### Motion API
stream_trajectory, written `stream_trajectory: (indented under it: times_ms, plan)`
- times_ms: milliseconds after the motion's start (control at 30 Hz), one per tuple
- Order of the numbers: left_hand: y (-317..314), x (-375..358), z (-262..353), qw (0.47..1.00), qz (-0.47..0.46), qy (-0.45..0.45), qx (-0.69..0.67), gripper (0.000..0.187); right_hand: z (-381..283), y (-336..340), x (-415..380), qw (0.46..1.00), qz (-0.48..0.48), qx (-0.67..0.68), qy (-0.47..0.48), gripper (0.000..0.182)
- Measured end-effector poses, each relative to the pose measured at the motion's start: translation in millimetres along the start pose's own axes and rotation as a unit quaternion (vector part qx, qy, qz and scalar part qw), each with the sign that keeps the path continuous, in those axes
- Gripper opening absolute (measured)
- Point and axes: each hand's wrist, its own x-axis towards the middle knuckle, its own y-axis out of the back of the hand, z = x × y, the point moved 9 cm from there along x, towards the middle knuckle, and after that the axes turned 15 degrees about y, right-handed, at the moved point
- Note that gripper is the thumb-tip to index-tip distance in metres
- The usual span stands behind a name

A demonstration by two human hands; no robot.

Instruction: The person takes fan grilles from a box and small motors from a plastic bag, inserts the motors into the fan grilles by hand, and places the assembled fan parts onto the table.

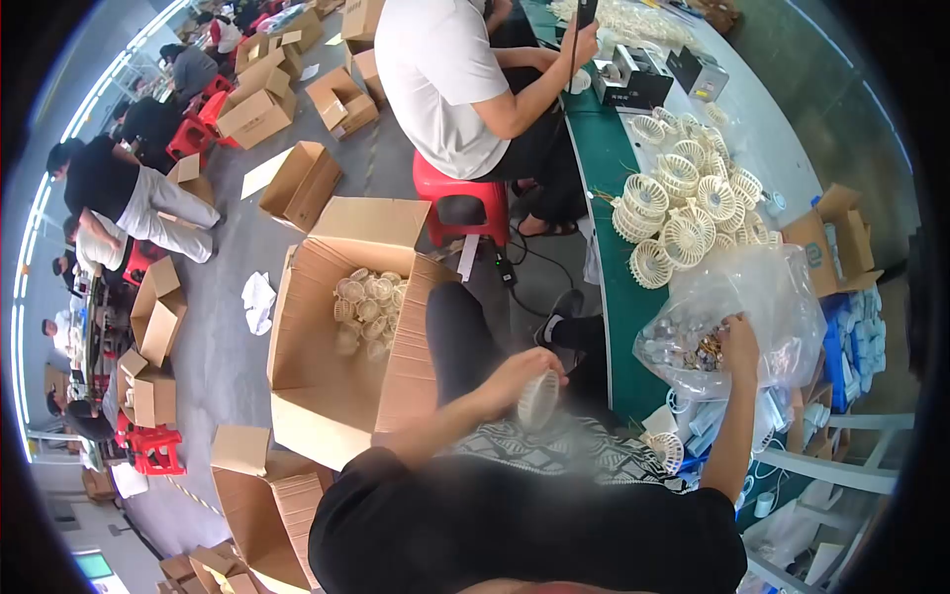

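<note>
My left hand (524, 376) is closed on a cream slatted plastic basket (538, 401), held above my lap. Over at the bench, my right hand (737, 342) reaches to a clear plastic bag (782, 317) of small metallic parts (705, 351); its fingers are pressed together, and what they hold is too small to name. A large heap of cream baskets (688, 223) lies on the green bench top (625, 346) beyond the bag. On my left an open cardboard box (322, 371) holds more such baskets (371, 307).
A person in a white shirt (435, 79) sits on a red stool (460, 198) ahead. Empty cardboard boxes (302, 183) stand on the floor at the left. Blue and white packets (861, 342) and a metal rail (831, 467) are at the right. Other people are farther back.
</note>
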Motion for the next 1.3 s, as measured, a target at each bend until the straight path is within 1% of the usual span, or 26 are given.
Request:
stream_trajectory:
  times_ms: [67,133,167,233,267,333,400,433,467,500,533,567,600,633,700,767,833,900,1000,1033,1100,1133,1233,1300]
  plan:
    - [-3.9,-6.9,1.8,1.0,-0.02,-0.016,-0.009,0.033,-25.4,26.4,-8.7,0.999,0.05,-0.021,-0.01,0.025]
    - [-0.3,-11.0,3.8,0.999,-0.027,-0.025,-0.029,0.034,-51.6,49.0,-24.7,0.989,0.129,-0.04,0.058,0.025]
    - [4.7,-11.4,6.1,0.999,-0.01,-0.033,-0.022,0.035,-66.1,59.5,-32.8,0.981,0.167,-0.048,0.092,0.025]
    - [12.8,-12.9,5.9,0.999,0.026,-0.043,-0.01,0.036,-102.3,89.4,-47.0,0.975,0.2,0.049,0.086,0.028]
    - [13.6,-11.1,4.2,0.999,0.019,-0.034,-0.02,0.033,-121.6,101.5,-56.8,0.969,0.213,0.097,0.079,0.03]
    - [7.3,-6.2,9.7,0.997,0.042,-0.057,0.029,0.031,-157.9,106.8,-66.1,0.929,0.213,0.286,0.101,0.029]
    - [-2.6,0.6,11.8,0.99,0.047,-0.088,0.102,0.03,-213.2,89.3,-72.3,0.871,0.173,0.409,0.21,0.025]
    - [-11.0,2.9,16.2,0.984,0.047,-0.101,0.139,0.03,-238.2,68.3,-74.4,0.848,0.102,0.475,0.214,0.026]
    - [-15.0,7.4,14.9,0.985,0.032,-0.109,0.131,0.03,-269.2,66.5,-77.8,0.843,0.097,0.466,0.25,0.029]
    - [-17.3,9.4,12.9,0.985,0.016,-0.116,0.123,0.03,-284.7,53.6,-78.6,0.842,0.068,0.474,0.251,0.033]
    - [-18.2,6.8,12.6,0.986,0.032,-0.111,0.12,0.029,-291.5,39.3,-78.3,0.843,0.032,0.48,0.239,0.035]
    - [-20.1,3.4,14.7,0.986,0.049,-0.108,0.116,0.027,-293.3,22.0,-78.2,0.845,-0.035,0.488,0.215,0.035]
    - [-18.4,1.2,15.2,0.986,0.066,-0.105,0.11,0.025,-296.4,17.9,-76.8,0.852,-0.045,0.466,0.234,0.034]
    - [-17.6,-0.5,21.3,0.974,0.067,-0.138,0.165,0.022,-299.6,9.8,-81.5,0.858,-0.06,0.447,0.246,0.034]
    - [-11.2,0.6,22.4,0.949,0.057,-0.173,0.257,0.018,-306.7,-6.3,-86.9,0.87,-0.01,0.383,0.311,0.033]
    - [-12.9,-1.8,19.9,0.974,0.058,-0.142,0.166,0.014,-313.9,-8.2,-90.3,0.868,0.02,0.37,0.33,0.032]
    - [-13.8,-1.3,17.6,0.977,0.036,-0.155,0.144,0.017,-308.7,-11.3,-90.5,0.862,0.033,0.383,0.329,0.031]
    - [-13.6,-0.4,16.0,0.974,0.017,-0.193,0.117,0.02,-305.7,-14.8,-90.4,0.867,0.027,0.393,0.305,0.031]
    - [-16.9,-2.8,7.3,0.981,-0.013,-0.183,0.059,0.031,-305.7,-17.0,-93.3,0.849,0.02,0.434,0.301,0.033]
    - [-16.0,-5.0,5.0,0.983,0.002,-0.174,0.053,0.033,-304.5,-19.4,-95.2,0.85,0.008,0.438,0.291,0.033]
    - [-13.4,-6.6,6.6,0.981,0.015,-0.187,0.042,0.033,-303.3,-23.0,-95.3,0.851,-0.012,0.446,0.276,0.034]
    - [-10.6,-6.8,4.5,0.981,0.009,-0.187,0.04,0.034,-303.1,-21.8,-96.1,0.85,-0.003,0.444,0.285,0.034]
    - [-8.4,-7.3,5.2,0.973,-0.007,-0.215,0.08,0.035,-308.4,-24.2,-99.2,0.858,-0.032,0.4,0.319,0.033]
    - [-10.0,-7.4,5.4,0.973,-0.01,-0.215,0.083,0.034,-308.2,-23.9,-99.6,0.853,0.005,0.398,0.339,0.033]
